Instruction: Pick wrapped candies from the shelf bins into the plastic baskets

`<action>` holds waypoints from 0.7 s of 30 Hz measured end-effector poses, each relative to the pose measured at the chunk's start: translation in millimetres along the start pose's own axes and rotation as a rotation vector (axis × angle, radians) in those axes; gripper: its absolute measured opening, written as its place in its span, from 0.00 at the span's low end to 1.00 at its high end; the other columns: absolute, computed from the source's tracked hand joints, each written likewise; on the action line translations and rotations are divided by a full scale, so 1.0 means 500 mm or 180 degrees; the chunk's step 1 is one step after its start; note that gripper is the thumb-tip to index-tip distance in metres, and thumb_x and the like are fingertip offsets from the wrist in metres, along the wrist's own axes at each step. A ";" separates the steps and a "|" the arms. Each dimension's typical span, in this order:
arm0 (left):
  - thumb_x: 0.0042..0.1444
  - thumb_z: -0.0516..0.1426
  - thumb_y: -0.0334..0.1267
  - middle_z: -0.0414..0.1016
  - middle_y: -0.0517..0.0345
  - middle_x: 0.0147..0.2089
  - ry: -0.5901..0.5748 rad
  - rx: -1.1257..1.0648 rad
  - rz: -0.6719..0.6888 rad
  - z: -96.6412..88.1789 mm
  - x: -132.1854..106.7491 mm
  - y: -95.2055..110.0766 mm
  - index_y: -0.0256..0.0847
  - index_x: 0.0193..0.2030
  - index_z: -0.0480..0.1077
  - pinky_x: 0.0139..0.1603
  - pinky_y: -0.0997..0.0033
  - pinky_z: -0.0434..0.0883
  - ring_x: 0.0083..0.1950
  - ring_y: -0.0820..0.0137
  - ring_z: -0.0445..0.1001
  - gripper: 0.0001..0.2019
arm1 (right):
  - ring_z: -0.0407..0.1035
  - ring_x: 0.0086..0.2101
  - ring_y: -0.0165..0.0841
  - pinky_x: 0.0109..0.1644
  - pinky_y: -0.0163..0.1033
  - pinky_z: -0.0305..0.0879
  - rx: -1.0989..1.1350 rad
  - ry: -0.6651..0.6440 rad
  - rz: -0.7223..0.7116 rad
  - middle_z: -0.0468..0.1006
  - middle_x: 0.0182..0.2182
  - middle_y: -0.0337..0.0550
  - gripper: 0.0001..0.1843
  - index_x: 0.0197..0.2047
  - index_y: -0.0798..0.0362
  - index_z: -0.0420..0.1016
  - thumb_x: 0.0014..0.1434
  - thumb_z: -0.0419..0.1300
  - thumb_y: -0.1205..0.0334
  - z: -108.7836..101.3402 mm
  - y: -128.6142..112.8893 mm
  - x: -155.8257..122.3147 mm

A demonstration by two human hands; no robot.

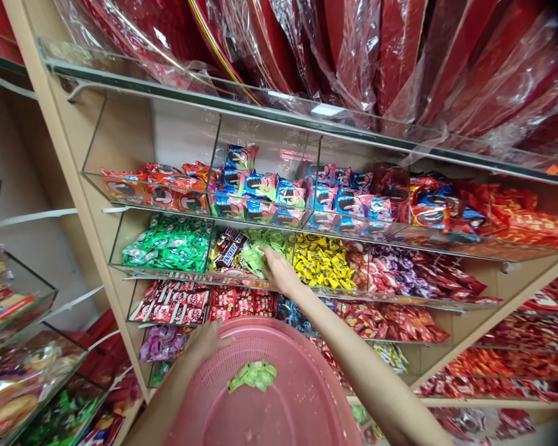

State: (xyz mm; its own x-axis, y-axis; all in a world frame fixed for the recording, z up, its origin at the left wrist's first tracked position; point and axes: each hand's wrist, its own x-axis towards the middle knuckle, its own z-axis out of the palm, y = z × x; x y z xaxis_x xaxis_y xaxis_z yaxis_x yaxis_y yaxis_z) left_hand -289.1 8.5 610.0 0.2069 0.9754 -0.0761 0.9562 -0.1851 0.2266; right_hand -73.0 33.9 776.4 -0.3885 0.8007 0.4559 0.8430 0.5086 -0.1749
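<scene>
My left hand [208,339] grips the far left rim of a pink plastic basket [302,378], with the fingers wrapped over its edge. Inside the basket lies a small heap of light green wrapped candies [252,375]. My right hand [278,271] reaches over the basket into a clear shelf compartment, its fingers curled at a pile of light green candies [265,240]. The fingertips are partly lost among the wrappers. Left of that pile, in the same compartment, are dark Snickers packets [229,249].
Green candies [170,244] and yellow candies [323,263] fill the neighbouring compartments. Blue and pink cookie packs [260,189] sit one shelf above. Glass shelf edges run close above and below my right hand. Red plastic-wrapped items [283,49] stand on the top shelf.
</scene>
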 end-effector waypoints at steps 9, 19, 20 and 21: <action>0.47 0.51 0.59 0.76 0.46 0.44 0.0006 -0.0008 -0.0011 0.005 0.001 -0.002 0.41 0.44 0.68 0.40 0.64 0.68 0.44 0.56 0.74 0.26 | 0.62 0.41 0.35 0.46 0.40 0.59 0.0125 0.0083 -0.0093 0.70 0.38 0.46 0.27 0.55 0.56 0.60 0.52 0.50 0.77 0.001 0.007 0.002; 0.47 0.50 0.60 0.76 0.44 0.45 0.0003 0.0022 0.0042 0.004 0.003 -0.002 0.39 0.49 0.67 0.40 0.62 0.68 0.45 0.54 0.74 0.30 | 0.63 0.35 0.33 0.42 0.38 0.61 0.0530 0.0485 -0.0161 0.69 0.33 0.42 0.22 0.51 0.56 0.65 0.53 0.49 0.76 -0.018 0.010 0.002; 0.47 0.50 0.60 0.76 0.44 0.45 -0.0006 0.0014 0.0038 0.002 0.002 -0.001 0.39 0.48 0.67 0.40 0.62 0.68 0.45 0.54 0.74 0.30 | 0.63 0.35 0.32 0.42 0.38 0.61 0.0586 0.0564 -0.0190 0.69 0.33 0.42 0.21 0.51 0.56 0.65 0.53 0.49 0.75 -0.027 0.007 0.000; 0.47 0.50 0.60 0.76 0.44 0.45 -0.0015 0.0008 0.0027 0.000 0.001 0.000 0.39 0.49 0.67 0.40 0.62 0.68 0.45 0.54 0.74 0.30 | 0.63 0.35 0.32 0.42 0.38 0.61 0.0655 0.0658 -0.0228 0.69 0.33 0.43 0.21 0.51 0.55 0.65 0.54 0.49 0.75 -0.038 0.002 -0.004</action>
State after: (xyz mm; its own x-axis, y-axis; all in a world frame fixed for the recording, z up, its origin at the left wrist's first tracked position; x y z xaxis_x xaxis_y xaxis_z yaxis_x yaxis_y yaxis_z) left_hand -289.0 9.1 610.1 0.2159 0.9732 -0.0789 0.9550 -0.1936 0.2248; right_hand -64.1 26.9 792.0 -0.3425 0.6899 0.6378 0.7150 0.6318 -0.2994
